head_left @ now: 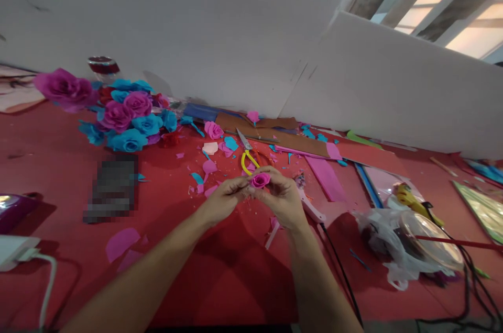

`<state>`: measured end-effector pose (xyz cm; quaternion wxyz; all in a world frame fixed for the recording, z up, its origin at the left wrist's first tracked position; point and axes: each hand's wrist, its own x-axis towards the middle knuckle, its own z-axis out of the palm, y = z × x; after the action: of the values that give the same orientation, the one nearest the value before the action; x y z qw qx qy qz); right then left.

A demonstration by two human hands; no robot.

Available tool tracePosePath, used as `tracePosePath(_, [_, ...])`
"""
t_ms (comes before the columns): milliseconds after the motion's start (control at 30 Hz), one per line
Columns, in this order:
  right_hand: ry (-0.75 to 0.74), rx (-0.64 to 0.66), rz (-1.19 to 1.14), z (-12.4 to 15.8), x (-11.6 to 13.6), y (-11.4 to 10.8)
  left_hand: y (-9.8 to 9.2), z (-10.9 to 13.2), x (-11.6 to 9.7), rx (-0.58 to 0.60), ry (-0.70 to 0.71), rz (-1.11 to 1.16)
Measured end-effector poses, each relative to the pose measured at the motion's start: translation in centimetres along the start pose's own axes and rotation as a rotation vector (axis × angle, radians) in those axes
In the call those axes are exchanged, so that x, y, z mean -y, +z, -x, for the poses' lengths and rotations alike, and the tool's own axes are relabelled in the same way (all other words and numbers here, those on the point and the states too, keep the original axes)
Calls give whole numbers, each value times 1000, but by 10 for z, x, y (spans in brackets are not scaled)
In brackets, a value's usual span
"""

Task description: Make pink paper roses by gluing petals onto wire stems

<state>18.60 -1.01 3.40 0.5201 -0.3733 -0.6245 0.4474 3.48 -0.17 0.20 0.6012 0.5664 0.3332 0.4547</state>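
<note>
A small pink paper rose [260, 180] is held between both hands above the red table [236, 270]. My right hand [281, 194] is closed round the rose, thumb below and fingers above. From the left, my left hand [226, 198] pinches at the rose's base; its fingertips partly hide that base. Just behind the hands lie scissors [247, 157] with yellow handles, blades apart. A white glue gun [312, 209] with a black cord rests right of my right hand. Pink and blue paper scraps [209, 167] are strewn around.
A bunch of pink, blue and red paper flowers [129, 118] stands at the left back, with a blurred dark object [113, 186] before it. Paper strips [283, 139] lie along the grey partition [196, 34]. At right are a plastic bag [393, 249], a tape roll [432, 244] and cords.
</note>
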Motion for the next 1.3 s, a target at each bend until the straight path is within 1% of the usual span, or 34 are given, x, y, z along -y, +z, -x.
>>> tracePosePath(133, [-40,-1,36,1,1,3,-1,-1,0,35,34,16])
tracePosePath(400, [-88,6,35,0,-3,5,-3,-1,3,50,49,-33])
tracePosePath(667, [-89,15,45,-1,-6,4,0,0,9,-39,4,40])
tracePosePath(767, [-37,18,49,-2,-7,6,0,-1,9,-94,-25,108])
tracePosePath(900, [94,-81,-11,-1,-10,12,2,-4,8,-152,-30,142])
tracePosePath(1000, [127,-166,-19,0,-12,17,4,-4,9,-192,6,88])
tracePosePath(1100, [103,-231,18,2,-13,21,6,-3,6,-229,28,-36])
tracePosePath(1300, [6,-286,141,4,-9,26,9,3,-1,-279,40,-250])
